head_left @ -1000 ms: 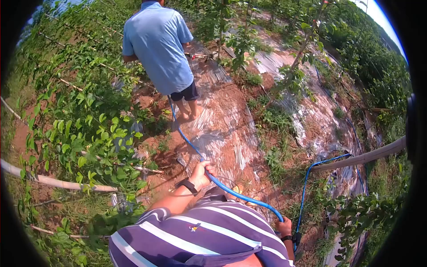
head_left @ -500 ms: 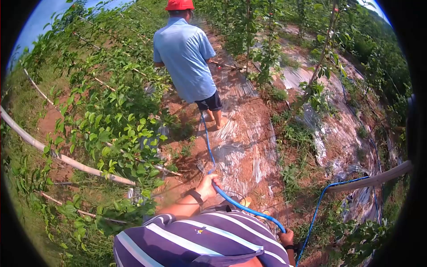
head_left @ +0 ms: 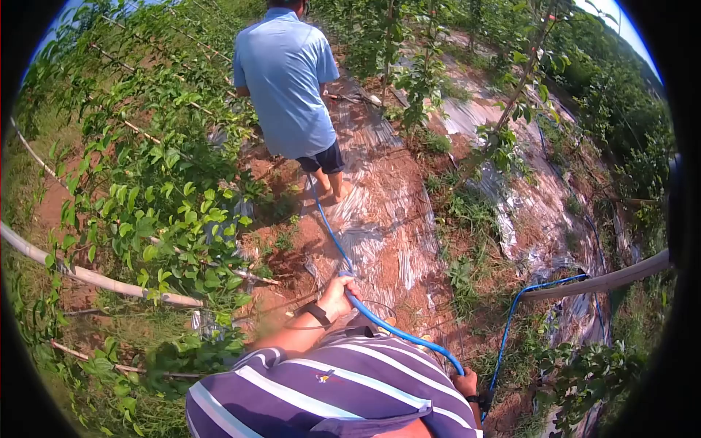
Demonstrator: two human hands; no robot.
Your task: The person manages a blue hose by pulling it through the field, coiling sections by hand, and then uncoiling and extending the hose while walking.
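A blue hose (head_left: 398,332) runs across the front of my striped shirt. My left hand (head_left: 339,296), with a dark band on the wrist, is closed round it at the centre. Lower right, by my side, my right hand (head_left: 465,382) grips the hose's other stretch, partly hidden by the shirt. From my left hand the hose goes forward along the ground to the feet of a person in a light blue shirt (head_left: 286,80), who stands ahead with their back to me.
Leafy plants (head_left: 182,212) fill the left side. A wooden pole (head_left: 109,281) crosses at left, another pole (head_left: 621,276) at right with blue line draped over it. Silvery plastic sheeting (head_left: 361,241) covers the soil path. More plants stand at right.
The view has shifted, so the person ahead and the plants appear higher and further left. Both hands still hold the hose.
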